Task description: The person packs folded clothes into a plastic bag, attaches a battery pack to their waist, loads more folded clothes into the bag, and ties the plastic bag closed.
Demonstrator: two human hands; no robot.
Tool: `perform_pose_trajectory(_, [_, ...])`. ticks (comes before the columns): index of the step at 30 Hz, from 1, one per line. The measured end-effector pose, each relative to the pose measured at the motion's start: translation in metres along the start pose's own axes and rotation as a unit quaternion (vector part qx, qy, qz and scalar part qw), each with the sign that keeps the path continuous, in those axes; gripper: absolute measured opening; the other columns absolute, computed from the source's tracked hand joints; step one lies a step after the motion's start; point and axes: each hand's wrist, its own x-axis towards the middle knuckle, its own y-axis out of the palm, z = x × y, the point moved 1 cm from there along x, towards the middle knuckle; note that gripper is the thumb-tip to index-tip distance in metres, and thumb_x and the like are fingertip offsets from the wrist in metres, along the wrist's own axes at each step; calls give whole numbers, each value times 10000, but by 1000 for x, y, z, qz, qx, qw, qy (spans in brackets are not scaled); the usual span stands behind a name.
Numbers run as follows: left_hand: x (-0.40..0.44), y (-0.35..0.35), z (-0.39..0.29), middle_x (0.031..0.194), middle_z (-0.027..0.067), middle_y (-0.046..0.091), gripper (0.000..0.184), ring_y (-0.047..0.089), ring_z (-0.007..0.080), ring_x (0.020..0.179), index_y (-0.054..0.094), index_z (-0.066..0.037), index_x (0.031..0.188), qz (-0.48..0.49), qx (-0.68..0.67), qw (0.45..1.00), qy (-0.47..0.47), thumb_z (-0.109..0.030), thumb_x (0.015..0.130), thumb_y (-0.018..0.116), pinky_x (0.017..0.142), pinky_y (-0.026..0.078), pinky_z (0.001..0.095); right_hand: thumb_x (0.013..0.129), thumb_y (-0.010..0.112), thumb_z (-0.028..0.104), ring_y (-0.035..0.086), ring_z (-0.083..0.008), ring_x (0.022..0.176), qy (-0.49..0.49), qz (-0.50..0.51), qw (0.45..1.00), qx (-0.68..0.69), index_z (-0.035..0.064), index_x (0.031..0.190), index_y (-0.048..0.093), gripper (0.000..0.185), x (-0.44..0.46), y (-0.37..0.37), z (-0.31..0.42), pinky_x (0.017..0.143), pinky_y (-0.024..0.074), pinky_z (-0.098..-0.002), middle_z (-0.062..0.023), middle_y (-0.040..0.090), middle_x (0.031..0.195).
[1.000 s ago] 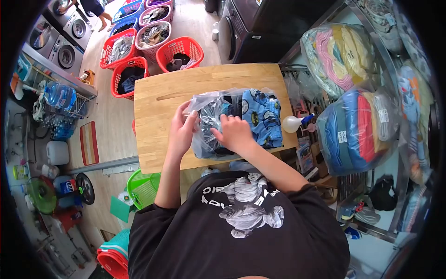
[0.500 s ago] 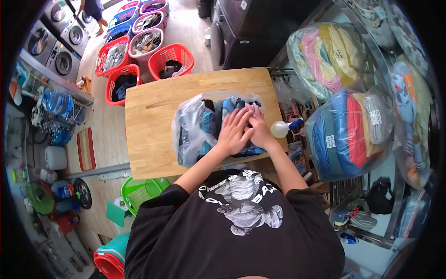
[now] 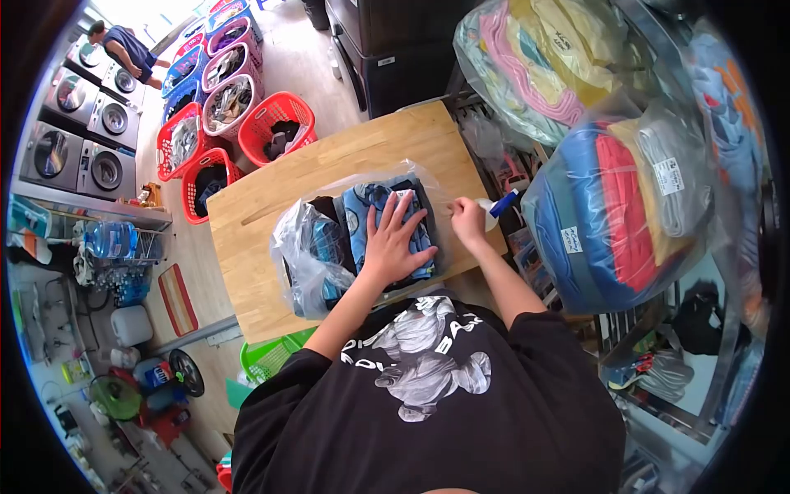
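Note:
A clear plastic bag [image 3: 290, 235] lies on the wooden table [image 3: 247, 309] with folded clothes [image 3: 360, 216] inside, blue and dark pieces side by side. My left hand [image 3: 395, 243] rests flat on the blue patterned garments, fingers spread. To the right of the pile, my right hand [image 3: 467, 221] is closed, its fingertips pinching the thin edge of the bag. Just behind that hand stands a spray bottle with a blue head [image 3: 504, 203], partly hidden by it.
Red baskets [image 3: 276, 123] and other laundry baskets stand beyond the table. Large bagged bedding bundles [image 3: 613, 214] fill the rack at right. A green basket [image 3: 271, 354] sits below the table's near left edge. A person [image 3: 123, 49] is near the washing machines [image 3: 107, 169].
My hands have separated: the left stays spread on the clothes, while the right has moved off rightward to the bag's edge and closed. The view has shifted, showing more of the person at the back.

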Motion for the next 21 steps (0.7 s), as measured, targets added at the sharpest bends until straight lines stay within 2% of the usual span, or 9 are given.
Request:
perform_pose_trajectory(2, [4,0,1,1765,113,293,829,182,335,1657,598,-241,1526,14,3,1000,-12,-722,856,684,1290,87,642,958,666,101,738,-425,871,-58,-33,996,-56,12,916,739,122,-1,-5,-3,759,572,-489,-216,753,875])
perform_pose_trajectory(5, [5,1,3,1765,104,292,812,178,336,1658,610,-243,1515,6,-2,1000,-8,-709,856,691,1292,86,640,939,676,61,720,-429,898,-366,-91,925,-43,26,937,700,42,-13,-18,49,777,569,-496,-201,742,915])
perform_pose_trajectory(8, [4,2,3,1764,94,296,804,174,330,1658,619,-227,1502,6,-8,1000,-10,-688,848,701,1293,88,645,924,704,39,727,-412,976,-160,109,972,132,16,1099,686,177,-20,16,20,837,577,-481,-216,727,1084])
perform_pose_trajectory(9, [4,1,3,1763,90,298,803,172,328,1659,622,-218,1496,5,-9,1000,-9,-679,844,706,1293,89,649,929,694,69,729,-379,988,-81,107,990,49,19,1156,682,232,-20,29,-8,861,581,-460,-221,725,1144])
perform_pose_trajectory(12, [3,4,6,1766,91,293,791,170,324,1660,628,-213,1489,0,-19,1000,-10,-664,845,713,1293,93,649,942,698,126,743,-355,961,-211,44,965,-151,12,1139,700,228,-42,30,-41,830,585,-435,-221,736,1102])
perform_pose_trajectory(13, [2,3,6,1766,91,291,790,169,323,1660,629,-212,1489,-1,-19,1000,-8,-663,846,713,1293,94,650,948,691,159,749,-374,880,-138,62,988,-14,11,1072,740,199,-45,38,-60,773,583,-476,-195,747,922])
perform_pose_trajectory(16, [1,4,6,1769,92,285,792,169,321,1661,623,-217,1494,-4,-20,1000,-11,-670,851,710,1294,92,649,944,683,152,729,-422,864,-34,183,982,12,24,1003,757,159,-51,-1,-27,789,570,-520,-195,739,849])
perform_pose_trajectory(19, [2,5,7,1771,95,281,791,171,323,1661,607,-237,1509,1,-16,1000,-10,-682,862,704,1295,87,647,957,691,183,719,-456,903,-207,131,961,-132,31,946,716,155,-44,-15,-13,773,552,-557,-211,747,892])
perform_pose_trajectory(21, [2,5,11,1772,93,278,787,170,321,1662,606,-244,1509,5,-22,1000,-12,-682,863,703,1296,85,646,949,675,142,710,-453,881,-196,76,966,-150,30,897,694,125,-45,-34,8,764,541,-565,-211,736,873])
